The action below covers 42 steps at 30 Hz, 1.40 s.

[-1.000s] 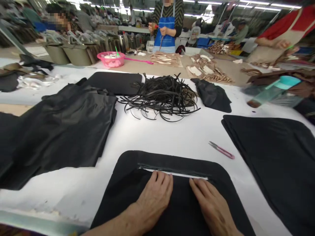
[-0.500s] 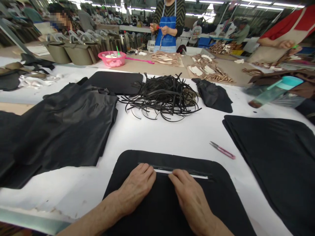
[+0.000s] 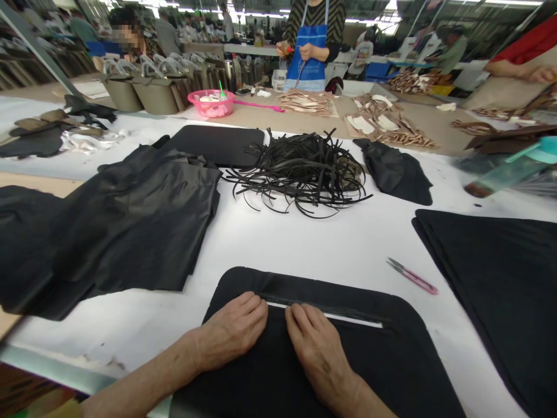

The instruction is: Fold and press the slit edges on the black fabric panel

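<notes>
A black leather-like panel [image 3: 261,377] with rounded corners lies flat before me. Along its upper part runs a long slot [image 3: 352,320] where a thin white strip shows. My left hand [image 3: 237,325] has its fingers curled and pressed together at the slot's lower edge, towards its left end. Just to the right, my right hand [image 3: 319,342] pinches the same edge, its fingers bent down. Both hands' fingertips are partly hidden against the panel. Pink-handled thread snips [image 3: 412,276] lie on the white table surface, right of the panel and apart from both hands.
Black sheets [image 3: 143,226] spread over the left side, and a stack of black panels [image 3: 500,278] lies at right. Behind are a heap of black strips [image 3: 304,165], a pink basin [image 3: 212,107] and a bottle [image 3: 513,168]. Co-workers stand across the table.
My right hand has shifted left along the slot, closer to my left hand, and more white strip shows on its right. The whole view has turned slightly left.
</notes>
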Each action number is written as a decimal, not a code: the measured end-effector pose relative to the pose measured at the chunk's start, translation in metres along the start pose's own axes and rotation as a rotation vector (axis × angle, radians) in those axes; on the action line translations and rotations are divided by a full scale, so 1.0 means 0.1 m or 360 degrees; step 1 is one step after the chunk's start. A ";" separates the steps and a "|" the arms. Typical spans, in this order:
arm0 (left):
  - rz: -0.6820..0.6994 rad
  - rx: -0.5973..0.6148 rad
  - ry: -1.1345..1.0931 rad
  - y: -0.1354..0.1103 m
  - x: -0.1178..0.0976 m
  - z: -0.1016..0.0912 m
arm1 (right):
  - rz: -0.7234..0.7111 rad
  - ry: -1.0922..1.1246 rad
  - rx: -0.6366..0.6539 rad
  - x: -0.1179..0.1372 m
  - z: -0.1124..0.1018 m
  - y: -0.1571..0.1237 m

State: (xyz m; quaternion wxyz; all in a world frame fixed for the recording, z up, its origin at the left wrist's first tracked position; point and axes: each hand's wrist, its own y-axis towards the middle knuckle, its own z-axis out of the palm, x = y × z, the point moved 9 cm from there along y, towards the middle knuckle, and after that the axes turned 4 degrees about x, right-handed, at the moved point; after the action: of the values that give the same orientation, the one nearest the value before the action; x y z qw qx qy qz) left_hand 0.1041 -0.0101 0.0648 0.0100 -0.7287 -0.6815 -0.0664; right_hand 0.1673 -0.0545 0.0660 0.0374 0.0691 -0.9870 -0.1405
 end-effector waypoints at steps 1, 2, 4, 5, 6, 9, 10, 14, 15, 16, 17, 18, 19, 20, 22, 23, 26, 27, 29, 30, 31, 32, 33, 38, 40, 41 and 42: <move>0.0013 -0.0015 -0.0014 -0.02 0.02 -0.02 | 0.0000 -0.0030 -0.0019 0.01 0.00 0.00; 0.0015 -0.0030 -0.0035 -0.03 0.04 -0.04 | 0.0002 -0.0059 -0.0037 0.02 0.00 0.01; -0.0003 -0.0056 -0.0091 -0.07 0.11 -0.08 | 0.0014 -0.0105 -0.0052 0.04 0.00 0.02; -0.0020 -0.0073 -0.0123 -0.09 0.14 -0.11 | 0.0021 -0.0121 -0.0049 0.04 0.00 0.03; -0.0035 -0.0104 -0.0159 -0.12 0.18 -0.15 | 0.0027 -0.0135 -0.0039 0.03 0.00 0.03; -0.0196 -0.0301 -0.0305 -0.23 0.33 -0.27 | 0.0024 -0.0158 0.0005 0.03 -0.03 0.06; -0.0294 -0.0381 -0.0365 -0.28 0.40 -0.30 | 0.0013 -0.0152 0.0015 0.03 -0.04 0.07; -0.0434 -0.0426 -0.0490 -0.35 0.49 -0.25 | -0.0009 -0.0008 0.0064 0.08 -0.08 0.17; -0.0377 -0.0371 -0.0459 -0.34 0.44 -0.22 | -0.0005 0.0044 0.0089 0.10 -0.07 0.20; -0.0325 -0.0304 -0.0407 -0.33 0.40 -0.19 | 0.0003 0.0095 0.0124 0.12 -0.05 0.25; -0.0300 -0.0234 -0.0342 -0.32 0.36 -0.15 | 0.0011 0.0141 0.0157 0.13 -0.02 0.29; -0.0298 -0.0162 -0.0276 -0.31 0.34 -0.11 | 0.0011 0.0175 0.0180 0.15 0.01 0.32; -0.0315 -0.0091 -0.0215 -0.31 0.33 -0.07 | 0.0004 0.0196 0.0194 0.18 0.04 0.35; -0.0343 -0.0027 -0.0162 -0.32 0.33 -0.03 | -0.0010 0.0206 0.0204 0.19 0.07 0.38; -0.0394 0.0081 -0.0079 -0.33 0.33 0.04 | -0.0051 0.0199 0.0204 0.22 0.11 0.39; -0.0410 0.0115 -0.0039 -0.33 0.33 0.06 | -0.0080 0.0189 0.0193 0.24 0.12 0.39; -0.0481 0.0211 0.0077 -0.34 0.35 0.09 | -0.0129 0.0162 0.0181 0.25 0.15 0.36; -0.0512 0.0245 0.0109 -0.35 0.37 0.09 | -0.0129 0.0150 0.0181 0.25 0.15 0.36; -0.0554 0.0306 0.0139 -0.35 0.40 0.10 | -0.0116 0.0118 0.0194 0.26 0.17 0.35; -0.0566 0.0329 0.0140 -0.36 0.41 0.10 | -0.0110 0.0098 0.0193 0.26 0.17 0.35; -0.0575 0.0340 0.0133 -0.36 0.42 0.10 | -0.0107 0.0077 0.0191 0.27 0.17 0.36; -0.0583 0.0346 0.0119 -0.37 0.43 0.11 | -0.0105 0.0059 0.0190 0.27 0.17 0.36; -0.0596 0.0351 0.0099 -0.37 0.45 0.12 | -0.0098 0.0044 0.0195 0.27 0.17 0.37; -0.0709 0.0328 -0.0031 -0.41 0.53 0.12 | -0.0070 -0.0015 0.0239 0.28 0.17 0.42; -0.0756 0.0253 -0.0019 -0.41 0.51 0.05 | -0.0057 -0.0019 0.0277 0.29 0.15 0.42; -0.0767 0.0177 0.0014 -0.40 0.47 -0.01 | -0.0042 -0.0009 0.0300 0.29 0.15 0.42; -0.0757 0.0081 0.0046 -0.38 0.42 -0.07 | -0.0032 0.0012 0.0324 0.29 0.15 0.40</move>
State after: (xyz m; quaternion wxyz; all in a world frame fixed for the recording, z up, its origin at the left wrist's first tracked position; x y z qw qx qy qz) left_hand 0.0685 0.0331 0.0737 0.0221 -0.5463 -0.8351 -0.0601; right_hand 0.1319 -0.0167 0.0650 0.0324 0.0830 -0.9952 -0.0394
